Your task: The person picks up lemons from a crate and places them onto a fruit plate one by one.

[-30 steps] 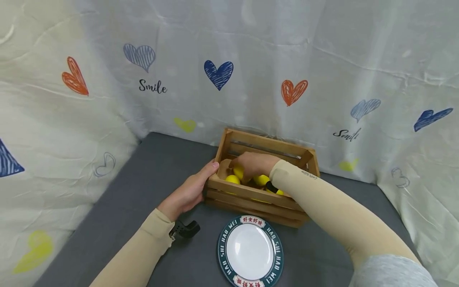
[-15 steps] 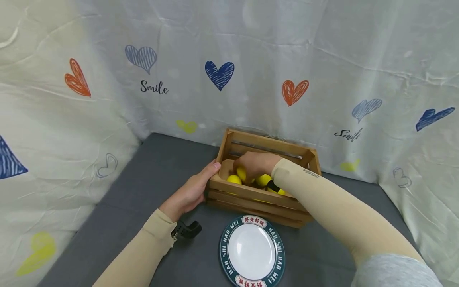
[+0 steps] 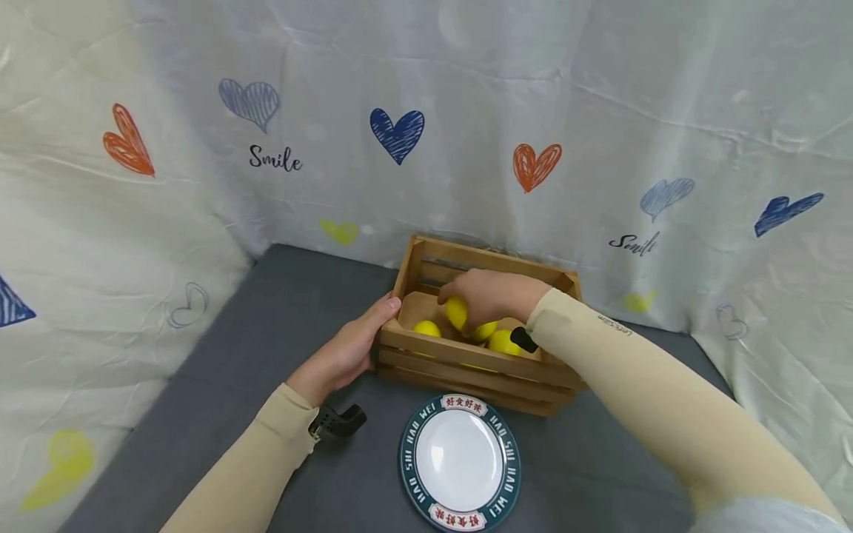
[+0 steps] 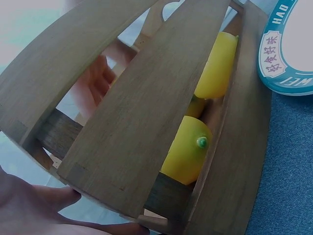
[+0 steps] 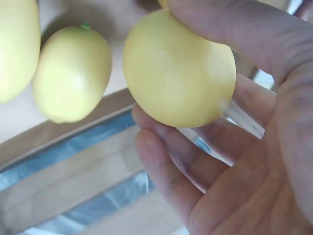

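Observation:
A slatted wooden crate (image 3: 426,368) with several yellow lemons in it stands toward the back of the table. My left hand (image 3: 346,348) grips the crate's left end, thumb at the top edge; in the left wrist view its fingers (image 4: 56,197) touch the wood. Inside the crate, my right hand (image 3: 496,292) holds one lemon (image 3: 456,312). The right wrist view shows that lemon (image 5: 178,68) between thumb and fingers, with another lemon (image 5: 73,73) beside it. Through the slats, the left wrist view shows more lemons, one with a green tip (image 4: 188,149).
A round plate (image 3: 408,463) with a dark green lettered rim lies on the grey table (image 3: 320,289), just in front of the crate. A white curtain (image 3: 466,81) printed with hearts hangs behind the crate. A black strap (image 3: 343,422) is on my left wrist.
My right hand has risen slightly and moved right with the lemon, so more of the lemons beneath shows. My left hand stays on the crate's end. The head view has shifted a little.

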`<state>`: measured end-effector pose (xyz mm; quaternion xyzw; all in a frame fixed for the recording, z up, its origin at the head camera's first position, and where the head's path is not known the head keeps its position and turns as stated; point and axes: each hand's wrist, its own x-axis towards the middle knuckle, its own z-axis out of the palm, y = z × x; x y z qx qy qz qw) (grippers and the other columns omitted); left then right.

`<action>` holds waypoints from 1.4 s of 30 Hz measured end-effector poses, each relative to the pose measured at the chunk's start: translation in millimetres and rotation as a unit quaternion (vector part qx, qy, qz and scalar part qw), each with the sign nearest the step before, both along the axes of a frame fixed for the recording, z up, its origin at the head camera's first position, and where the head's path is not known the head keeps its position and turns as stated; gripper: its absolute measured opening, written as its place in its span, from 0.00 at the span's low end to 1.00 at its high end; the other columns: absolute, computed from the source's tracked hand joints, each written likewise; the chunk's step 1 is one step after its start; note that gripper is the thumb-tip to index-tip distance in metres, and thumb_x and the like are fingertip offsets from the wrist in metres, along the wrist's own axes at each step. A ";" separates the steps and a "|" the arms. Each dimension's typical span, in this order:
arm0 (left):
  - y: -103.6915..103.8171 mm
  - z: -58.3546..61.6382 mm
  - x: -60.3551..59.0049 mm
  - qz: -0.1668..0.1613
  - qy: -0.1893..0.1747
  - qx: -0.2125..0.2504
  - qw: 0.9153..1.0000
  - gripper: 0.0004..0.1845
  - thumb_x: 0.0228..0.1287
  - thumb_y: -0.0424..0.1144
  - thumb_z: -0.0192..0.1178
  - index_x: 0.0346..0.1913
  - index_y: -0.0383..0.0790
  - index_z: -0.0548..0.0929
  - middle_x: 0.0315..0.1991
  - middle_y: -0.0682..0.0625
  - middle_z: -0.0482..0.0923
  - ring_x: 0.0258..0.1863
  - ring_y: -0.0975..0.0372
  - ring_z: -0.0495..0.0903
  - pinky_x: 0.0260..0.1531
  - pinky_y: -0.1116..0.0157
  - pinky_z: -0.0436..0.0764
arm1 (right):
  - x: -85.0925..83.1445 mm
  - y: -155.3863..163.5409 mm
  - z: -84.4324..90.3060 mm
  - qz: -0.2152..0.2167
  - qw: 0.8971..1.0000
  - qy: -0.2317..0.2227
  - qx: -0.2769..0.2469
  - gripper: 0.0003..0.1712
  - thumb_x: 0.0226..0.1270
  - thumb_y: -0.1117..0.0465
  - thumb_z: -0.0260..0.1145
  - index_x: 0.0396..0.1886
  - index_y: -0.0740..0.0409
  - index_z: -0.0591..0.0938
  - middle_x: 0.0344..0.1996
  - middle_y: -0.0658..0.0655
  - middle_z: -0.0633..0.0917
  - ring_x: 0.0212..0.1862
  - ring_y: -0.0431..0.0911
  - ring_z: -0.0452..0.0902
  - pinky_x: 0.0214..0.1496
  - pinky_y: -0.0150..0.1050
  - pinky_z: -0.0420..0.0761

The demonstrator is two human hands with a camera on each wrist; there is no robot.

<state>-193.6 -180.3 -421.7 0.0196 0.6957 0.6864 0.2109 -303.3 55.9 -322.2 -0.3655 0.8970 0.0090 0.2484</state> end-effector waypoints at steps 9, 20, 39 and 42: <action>-6.2 1.1 -3.9 -0.003 -0.001 -0.006 1.000 0.46 0.82 0.71 0.42 0.90 0.61 0.35 0.91 0.47 0.28 0.88 0.37 0.42 0.72 0.19 0.53 | 23.9 19.2 34.6 -0.008 0.999 0.024 -0.029 0.38 0.63 0.59 0.81 0.73 0.46 0.81 0.68 0.53 0.84 0.57 0.52 0.79 0.61 0.49 0.84; -9.2 -1.2 -3.3 0.005 -0.004 -0.017 1.000 0.46 0.81 0.73 0.42 0.90 0.61 0.38 0.91 0.48 0.28 0.89 0.39 0.38 0.71 0.18 0.51 | 72.8 57.8 68.5 -0.037 0.995 0.055 -0.069 0.38 0.63 0.57 0.83 0.73 0.37 0.80 0.65 0.47 0.83 0.56 0.50 0.79 0.59 0.48 0.84; -4.1 1.8 -4.8 -0.010 -0.004 -0.029 1.000 0.47 0.79 0.76 0.41 0.90 0.65 0.37 0.91 0.47 0.28 0.88 0.37 0.39 0.71 0.17 0.50 | 158.6 85.4 70.1 0.002 0.994 0.091 -0.064 0.41 0.60 0.52 0.86 0.73 0.33 0.80 0.72 0.48 0.80 0.57 0.49 0.83 0.58 0.51 0.89; -1.4 -0.1 -4.7 -0.010 -0.007 -0.023 1.000 0.46 0.80 0.75 0.41 0.90 0.65 0.37 0.91 0.47 0.27 0.88 0.37 0.38 0.71 0.17 0.49 | 165.9 85.8 60.0 0.011 0.994 0.088 -0.066 0.41 0.60 0.52 0.86 0.73 0.34 0.80 0.72 0.48 0.80 0.60 0.49 0.84 0.59 0.51 0.88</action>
